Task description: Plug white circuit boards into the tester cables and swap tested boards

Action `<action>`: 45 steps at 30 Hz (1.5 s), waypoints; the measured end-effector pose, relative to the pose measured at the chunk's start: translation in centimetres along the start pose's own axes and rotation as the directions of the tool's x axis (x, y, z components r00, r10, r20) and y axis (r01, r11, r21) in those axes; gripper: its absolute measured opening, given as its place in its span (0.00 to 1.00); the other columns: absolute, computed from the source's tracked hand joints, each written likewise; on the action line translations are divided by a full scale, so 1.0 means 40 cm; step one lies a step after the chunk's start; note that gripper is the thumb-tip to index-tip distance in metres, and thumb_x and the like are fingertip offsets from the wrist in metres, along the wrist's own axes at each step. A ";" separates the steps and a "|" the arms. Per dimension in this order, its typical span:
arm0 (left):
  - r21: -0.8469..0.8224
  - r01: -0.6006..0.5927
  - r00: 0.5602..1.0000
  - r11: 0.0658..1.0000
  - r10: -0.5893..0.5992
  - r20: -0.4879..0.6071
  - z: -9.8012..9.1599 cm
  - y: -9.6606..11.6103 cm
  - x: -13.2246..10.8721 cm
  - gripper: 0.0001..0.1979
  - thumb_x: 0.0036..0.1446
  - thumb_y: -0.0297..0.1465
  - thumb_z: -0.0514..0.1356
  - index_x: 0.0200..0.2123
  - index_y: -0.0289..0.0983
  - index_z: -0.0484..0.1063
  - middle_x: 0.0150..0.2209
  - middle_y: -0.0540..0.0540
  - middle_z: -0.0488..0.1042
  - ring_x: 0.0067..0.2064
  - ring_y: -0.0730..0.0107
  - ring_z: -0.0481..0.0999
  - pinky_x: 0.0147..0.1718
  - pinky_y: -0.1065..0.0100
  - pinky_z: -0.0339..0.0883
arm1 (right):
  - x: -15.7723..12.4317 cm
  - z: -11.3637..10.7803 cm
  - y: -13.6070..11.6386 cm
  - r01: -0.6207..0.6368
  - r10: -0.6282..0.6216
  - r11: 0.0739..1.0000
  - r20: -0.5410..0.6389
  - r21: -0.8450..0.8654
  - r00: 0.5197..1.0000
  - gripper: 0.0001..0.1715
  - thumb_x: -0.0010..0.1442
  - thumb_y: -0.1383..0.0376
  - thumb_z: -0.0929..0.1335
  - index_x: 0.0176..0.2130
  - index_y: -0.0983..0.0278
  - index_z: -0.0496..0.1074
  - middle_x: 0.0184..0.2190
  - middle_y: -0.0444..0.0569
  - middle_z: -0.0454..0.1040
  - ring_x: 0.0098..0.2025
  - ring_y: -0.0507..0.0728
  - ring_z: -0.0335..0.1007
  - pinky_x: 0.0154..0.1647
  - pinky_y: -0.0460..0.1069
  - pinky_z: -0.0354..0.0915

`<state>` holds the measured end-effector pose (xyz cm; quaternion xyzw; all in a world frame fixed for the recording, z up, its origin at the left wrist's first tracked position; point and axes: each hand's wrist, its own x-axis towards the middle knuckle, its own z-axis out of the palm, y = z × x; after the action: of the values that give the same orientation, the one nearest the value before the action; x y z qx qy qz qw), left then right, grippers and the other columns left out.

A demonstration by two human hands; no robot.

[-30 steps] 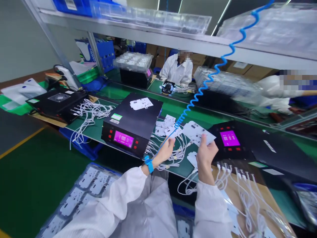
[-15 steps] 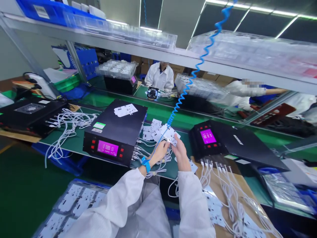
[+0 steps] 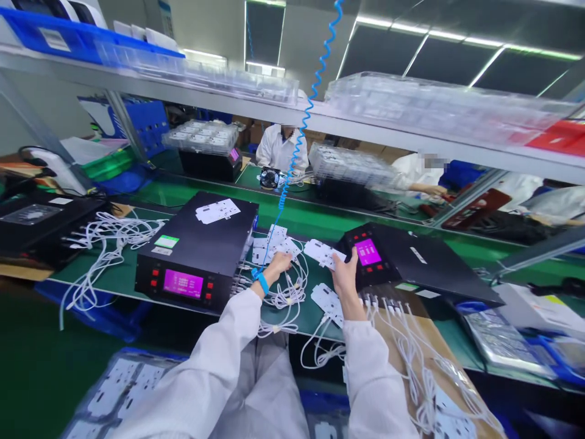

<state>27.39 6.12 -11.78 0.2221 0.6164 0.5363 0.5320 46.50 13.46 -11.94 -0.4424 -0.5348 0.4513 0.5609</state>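
Observation:
My right hand (image 3: 345, 277) grips a flat white perforated card (image 3: 322, 253) by its edge, close to a black unit with a magenta screen (image 3: 368, 252). My left hand (image 3: 277, 268) is lower, over a tangle of white cables (image 3: 286, 296), and shows nothing in its grasp. A pile of similar white cards (image 3: 273, 247) lies just beyond it. A blue strap (image 3: 262, 283) circles my left wrist, with a coiled blue cord (image 3: 297, 146) rising from it. Another card (image 3: 326, 303) lies below my right hand.
A large black unit (image 3: 183, 283) stands left of my hands, with a card on top. Cables lie on a brown sheet (image 3: 411, 360) at right. A tray of cards (image 3: 123, 390) sits at lower left. Co-workers (image 3: 280, 149) sit beyond an overhead shelf (image 3: 196, 73).
My hands have separated. The right hand has moved right with the card, and the left has dropped toward the cables, no longer on the card. The whole view has shifted left.

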 end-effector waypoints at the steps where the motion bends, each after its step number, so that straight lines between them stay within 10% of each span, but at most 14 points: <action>1: -0.035 0.000 1.000 0.999 -0.001 -0.013 0.005 0.013 0.013 0.20 0.67 0.39 0.63 0.58 0.35 0.71 0.56 0.39 0.74 0.52 0.58 0.77 0.50 0.52 0.77 | -0.007 -0.006 -0.002 0.029 -0.029 0.997 0.002 -0.067 1.000 0.34 0.59 0.55 0.71 0.62 0.62 0.70 0.56 0.56 0.78 0.56 0.62 0.77 0.59 0.61 0.73; 12: -0.046 -0.169 0.983 0.984 0.172 0.064 -0.021 0.087 -0.031 0.17 0.68 0.40 0.62 0.52 0.34 0.73 0.49 0.41 0.76 0.46 0.63 0.78 0.45 0.57 0.78 | 0.024 0.021 -0.061 0.249 -0.196 0.896 0.175 -0.368 0.965 0.43 0.54 0.41 0.74 0.57 0.67 0.76 0.61 0.64 0.74 0.64 0.69 0.70 0.69 0.65 0.61; 18: 0.084 -0.341 0.921 0.936 0.315 0.230 -0.050 0.088 -0.105 0.15 0.69 0.41 0.61 0.40 0.33 0.73 0.33 0.49 0.73 0.30 0.74 0.72 0.32 0.68 0.71 | 0.038 0.072 -0.128 0.553 -0.320 0.759 0.542 -0.344 0.777 0.51 0.51 0.43 0.78 0.65 0.64 0.69 0.63 0.62 0.70 0.66 0.69 0.68 0.70 0.64 0.62; 23: 0.135 -0.526 0.842 0.840 0.492 0.221 -0.026 0.098 -0.156 0.19 0.69 0.42 0.59 0.28 0.36 0.67 0.25 0.54 0.63 0.27 0.74 0.61 0.30 0.69 0.59 | -0.008 0.106 -0.159 0.635 -0.381 0.726 0.614 -0.265 0.691 0.36 0.61 0.51 0.72 0.63 0.64 0.72 0.63 0.61 0.73 0.64 0.67 0.71 0.67 0.64 0.66; 32: 0.252 -0.642 0.751 0.724 0.661 0.014 0.030 0.070 -0.212 0.22 0.71 0.40 0.52 0.23 0.40 0.57 0.23 0.51 0.60 0.29 0.68 0.59 0.35 0.64 0.55 | -0.076 0.144 -0.146 0.625 -0.450 0.738 0.503 -0.255 0.738 0.20 0.67 0.56 0.65 0.50 0.60 0.82 0.55 0.56 0.80 0.56 0.64 0.77 0.62 0.62 0.71; 35: 0.273 -0.617 0.760 0.738 0.649 -0.034 0.037 0.054 -0.215 0.24 0.74 0.41 0.45 0.23 0.42 0.55 0.22 0.50 0.61 0.28 0.66 0.61 0.36 0.63 0.57 | -0.051 0.146 -0.124 0.516 -0.418 0.795 0.327 -0.319 0.847 0.23 0.64 0.52 0.68 0.47 0.64 0.82 0.51 0.59 0.82 0.54 0.66 0.78 0.63 0.64 0.70; 40: 0.311 -0.618 0.759 0.722 0.651 -0.005 0.032 0.029 -0.200 0.20 0.72 0.39 0.51 0.25 0.42 0.61 0.26 0.48 0.65 0.34 0.62 0.68 0.42 0.63 0.63 | 0.015 0.123 -0.109 0.180 -0.178 0.984 -0.201 -0.010 0.963 0.32 0.53 0.51 0.77 0.46 0.73 0.79 0.45 0.62 0.83 0.50 0.67 0.81 0.59 0.65 0.74; 45: 0.333 -0.639 0.757 0.694 0.644 0.110 0.049 0.017 -0.175 0.15 0.68 0.36 0.58 0.27 0.41 0.68 0.29 0.46 0.70 0.37 0.60 0.72 0.44 0.63 0.65 | 0.017 0.117 -0.125 -0.042 0.112 0.959 -0.237 0.282 0.965 0.27 0.46 0.59 0.82 0.42 0.71 0.78 0.44 0.58 0.83 0.50 0.67 0.82 0.52 0.63 0.79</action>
<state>31.30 1.26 -7.99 0.5099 0.5893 0.5709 0.2584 41.99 13.20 -6.74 -0.4346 -0.3742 0.4830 0.6616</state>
